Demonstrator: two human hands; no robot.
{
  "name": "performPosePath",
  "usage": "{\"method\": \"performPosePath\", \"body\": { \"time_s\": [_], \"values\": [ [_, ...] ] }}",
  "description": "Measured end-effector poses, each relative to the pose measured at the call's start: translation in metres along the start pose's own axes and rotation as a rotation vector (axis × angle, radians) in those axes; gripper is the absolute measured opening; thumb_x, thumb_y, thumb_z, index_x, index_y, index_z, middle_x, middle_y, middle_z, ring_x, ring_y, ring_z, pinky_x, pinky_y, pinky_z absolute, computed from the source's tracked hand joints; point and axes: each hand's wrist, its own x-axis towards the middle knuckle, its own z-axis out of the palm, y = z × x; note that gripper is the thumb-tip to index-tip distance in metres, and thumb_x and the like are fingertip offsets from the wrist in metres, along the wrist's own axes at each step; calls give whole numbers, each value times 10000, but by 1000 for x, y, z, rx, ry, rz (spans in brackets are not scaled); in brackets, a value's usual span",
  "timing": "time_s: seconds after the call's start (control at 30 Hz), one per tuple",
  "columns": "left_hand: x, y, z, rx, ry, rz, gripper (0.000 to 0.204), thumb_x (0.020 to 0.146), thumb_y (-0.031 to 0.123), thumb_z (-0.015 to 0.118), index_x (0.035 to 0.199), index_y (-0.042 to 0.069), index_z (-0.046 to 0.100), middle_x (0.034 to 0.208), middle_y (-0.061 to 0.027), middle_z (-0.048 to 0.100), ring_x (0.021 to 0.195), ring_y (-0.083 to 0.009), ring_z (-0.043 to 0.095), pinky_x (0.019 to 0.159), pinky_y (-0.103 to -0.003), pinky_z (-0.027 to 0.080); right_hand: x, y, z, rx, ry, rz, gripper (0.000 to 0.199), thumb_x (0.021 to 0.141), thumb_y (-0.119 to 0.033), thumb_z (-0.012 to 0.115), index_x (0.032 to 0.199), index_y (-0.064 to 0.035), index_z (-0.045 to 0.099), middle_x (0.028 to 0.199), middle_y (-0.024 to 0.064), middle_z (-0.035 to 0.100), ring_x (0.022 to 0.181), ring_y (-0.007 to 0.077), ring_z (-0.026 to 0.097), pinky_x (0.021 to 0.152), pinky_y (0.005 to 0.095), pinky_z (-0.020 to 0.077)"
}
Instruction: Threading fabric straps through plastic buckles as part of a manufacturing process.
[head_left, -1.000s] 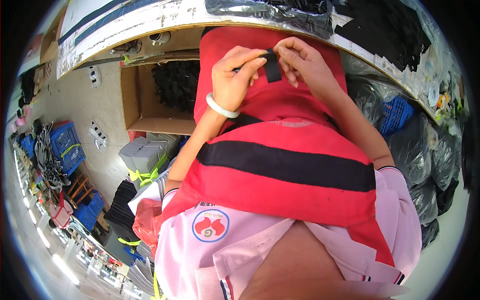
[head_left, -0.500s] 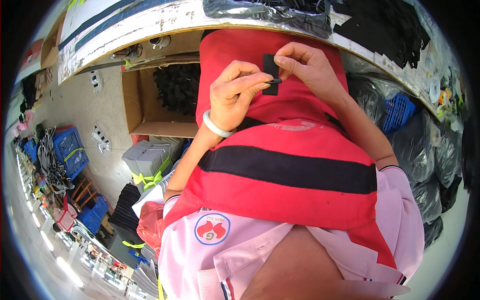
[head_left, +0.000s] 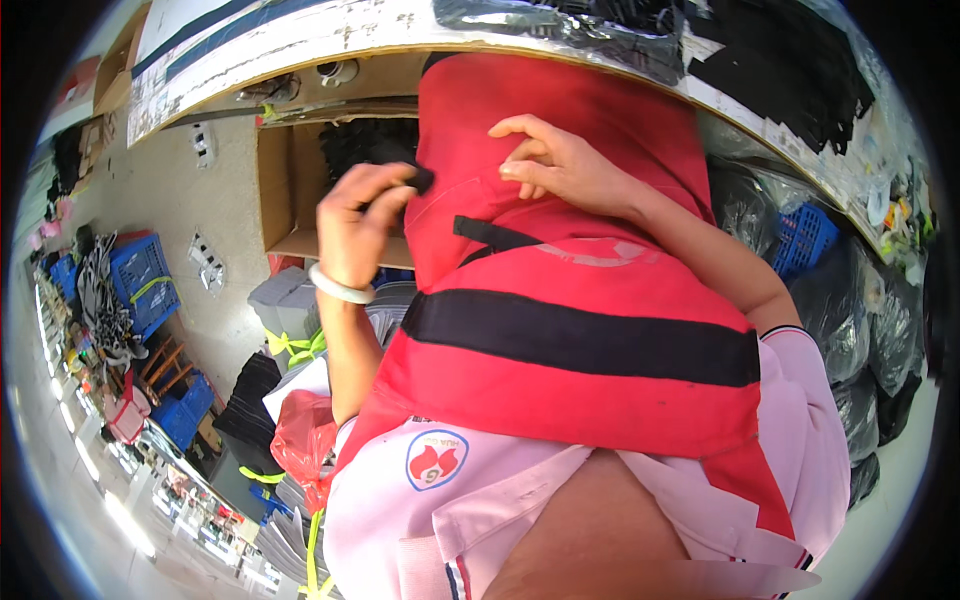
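Observation:
My left hand point(head_left: 358, 225), with a pale bangle point(head_left: 340, 287) at its wrist, pinches a small black strip point(head_left: 420, 180) between thumb and fingers. The strip is blurred, and most of it is hidden by the fingers. Just beyond that hand stands a cardboard box point(head_left: 278, 195) under the table, heaped with small black pieces point(head_left: 355, 143). Over the red apron point(head_left: 560, 90) on my lap, my right hand point(head_left: 570, 170) hovers open, its index finger stretched out and the others loosely bent. It holds nothing.
The table edge point(head_left: 300, 75) curves across the top, with black fabric pieces point(head_left: 785, 70) at its right. Dark plastic bags point(head_left: 840, 290) and a blue basket point(head_left: 803, 240) crowd the right side. Grey stacks point(head_left: 285, 300) and a red bag point(head_left: 305, 440) lie at left.
My left hand has moved left toward the cardboard box, carrying the black strip away from my right hand. My right hand has let go of the strip and drawn slightly nearer to me, fingers opened.

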Motion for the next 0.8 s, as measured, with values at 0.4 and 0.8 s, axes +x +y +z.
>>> {"method": "performPosePath", "body": {
  "time_s": [0.4, 0.8],
  "values": [
    [26, 21, 79, -671, -259, -52, 749, 770, -134, 642, 1437, 77, 374, 1318, -86, 508, 666, -85, 596, 510, -199, 455, 6, -13, -6, 59, -104, 11, 182, 936, -212, 596, 963, -32, 604, 758, 2, 593, 623, 59, 504, 562, 212, 405],
    [47, -3, 98, -901, -638, -454, 344, 974, 304, 550, 992, -33, 619, 663, -66, 600, 426, -91, 468, 371, -201, 314, -21, 9, -29, -187, 190, -427, 146, 877, -44, 611, 1016, -28, 656, 850, 43, 647, 787, 153, 628, 701, 267, 494]
  ]
}}
